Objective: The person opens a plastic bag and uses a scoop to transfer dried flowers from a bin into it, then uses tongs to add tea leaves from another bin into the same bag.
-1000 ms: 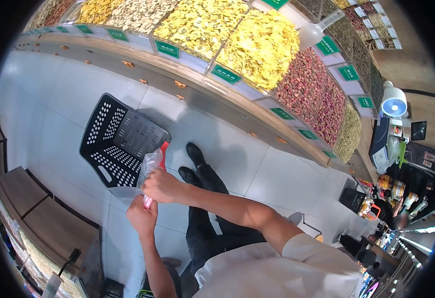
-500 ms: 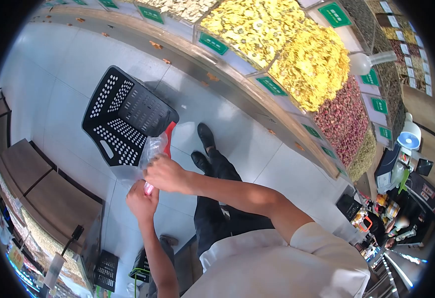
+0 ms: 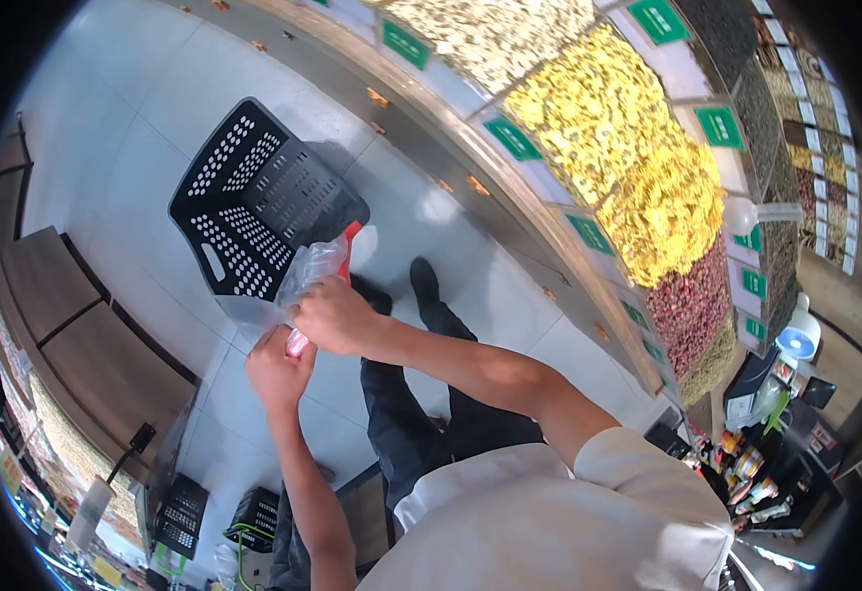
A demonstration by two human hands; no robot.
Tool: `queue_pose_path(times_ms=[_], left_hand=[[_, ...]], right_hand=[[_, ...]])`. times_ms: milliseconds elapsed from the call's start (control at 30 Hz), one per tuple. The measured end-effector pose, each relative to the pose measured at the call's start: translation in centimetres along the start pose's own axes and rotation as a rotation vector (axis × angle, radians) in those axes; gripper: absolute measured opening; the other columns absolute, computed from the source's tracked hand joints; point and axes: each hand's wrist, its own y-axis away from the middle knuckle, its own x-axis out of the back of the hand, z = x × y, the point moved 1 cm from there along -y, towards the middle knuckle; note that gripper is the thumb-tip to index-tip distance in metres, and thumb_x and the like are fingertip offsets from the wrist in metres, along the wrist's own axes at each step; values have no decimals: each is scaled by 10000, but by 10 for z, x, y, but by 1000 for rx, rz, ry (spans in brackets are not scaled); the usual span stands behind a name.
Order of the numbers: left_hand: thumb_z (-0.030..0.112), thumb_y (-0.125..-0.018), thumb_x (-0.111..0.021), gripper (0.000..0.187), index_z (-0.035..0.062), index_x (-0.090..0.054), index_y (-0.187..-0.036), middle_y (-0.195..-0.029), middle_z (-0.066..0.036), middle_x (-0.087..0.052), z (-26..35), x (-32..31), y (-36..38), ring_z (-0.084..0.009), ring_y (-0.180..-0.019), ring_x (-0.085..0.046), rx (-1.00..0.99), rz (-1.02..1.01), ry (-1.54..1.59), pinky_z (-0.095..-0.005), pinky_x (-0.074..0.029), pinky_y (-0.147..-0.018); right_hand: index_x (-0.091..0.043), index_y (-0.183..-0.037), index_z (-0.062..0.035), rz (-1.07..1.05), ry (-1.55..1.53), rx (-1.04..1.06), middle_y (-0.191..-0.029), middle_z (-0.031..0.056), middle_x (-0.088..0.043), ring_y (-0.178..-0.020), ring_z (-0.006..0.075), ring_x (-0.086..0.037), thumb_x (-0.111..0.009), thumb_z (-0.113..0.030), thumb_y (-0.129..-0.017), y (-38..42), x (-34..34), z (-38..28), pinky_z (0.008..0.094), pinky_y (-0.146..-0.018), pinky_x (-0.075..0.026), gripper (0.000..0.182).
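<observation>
My left hand (image 3: 280, 369) is closed in a pinch at the near end of a clear plastic bag (image 3: 313, 264). Right beside it, my right hand (image 3: 334, 317) has its fingers wrapped round the bunched bag. A small pink and white piece (image 3: 298, 342) shows between the two hands; what it is I cannot make out. Just beyond the hands is a black perforated shopping basket (image 3: 254, 212), tilted in the view. A red strip (image 3: 350, 246), perhaps its handle, shows beside the bag. Part of the basket's near edge is hidden behind bag and hands.
Bins of yellow dried flowers (image 3: 588, 108) and dark red buds (image 3: 689, 305) run along the right, with green labels and a clear scoop (image 3: 746, 215). A brown cabinet (image 3: 106, 345) stands at left. More black baskets (image 3: 181, 514) sit at lower left. Grey tile floor (image 3: 145, 118) lies between.
My feet have stepped, and the bins and cabinet have shifted in view. Both hands stay together on the bag, and the basket keeps about the same place ahead of them.
</observation>
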Motion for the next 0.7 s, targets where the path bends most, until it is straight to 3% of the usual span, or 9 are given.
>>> queue_pose_path(times_ms=[333, 700], left_hand=[[242, -725, -778, 273, 50, -584, -720, -701, -165, -618, -28, 30, -66, -422, -650, -621, -13, -9, -18, -490, -497, -578], [211, -725, -779, 264, 43, -576, -703, -699, -175, -614, -64, 64, -142, -426, -655, -624, -39, -17, -12, -498, -495, -587]], right_hand=[[-663, -720, -87, -62, 17, -55, -718, 84, -693, -765, 258, -702, -693, -157, -741, -76, 9, 14, 392, -741, -507, 79], [-711, -764, -72, -89, 2, -96, -748, 104, -727, -796, 267, -727, -694, -143, -731, -159, 9, 28, 401, -753, -530, 80]])
